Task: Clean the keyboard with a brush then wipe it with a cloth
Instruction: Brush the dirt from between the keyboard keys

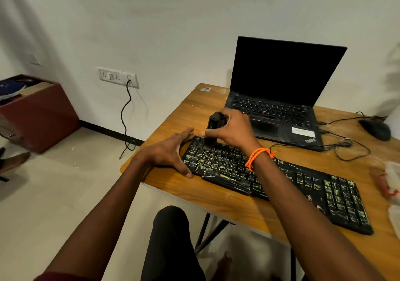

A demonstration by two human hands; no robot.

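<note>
Both hands are at the left end of the keyboard (281, 179), a long black one with yellow-green legends that lies slantwise across the wooden desk (190, 109). The right hand (232, 129), an orange cord bracelet (257, 156) on its wrist, grips a stubby black brush (213, 127) upright, bristles down on the top rows at that same left corner. The left hand (171, 151) lies flat and spread, fingers straight, steadying the keyboard's left edge and holding nothing.

From where I stand the brushing looks barely begun: only that corner is under the bristles, and the whole stretch toward the number pad at the keyboard's right end waits. No cloth is plain to see. Something pale and red sits at the desk's edge beyond the keyboard's right end, too blurred to name.

What could go wrong? The keyboard's near edge runs close to the desk's front, so a hard stroke toward the person might slide it off if the left hand lifts. Dust flicked away from the person would land on the open laptop (279, 107) just behind the keyboard. The loose cables (350, 146) behind the keyboard's right half could snag a forearm. Pressing down too hard may pop a keycap.
</note>
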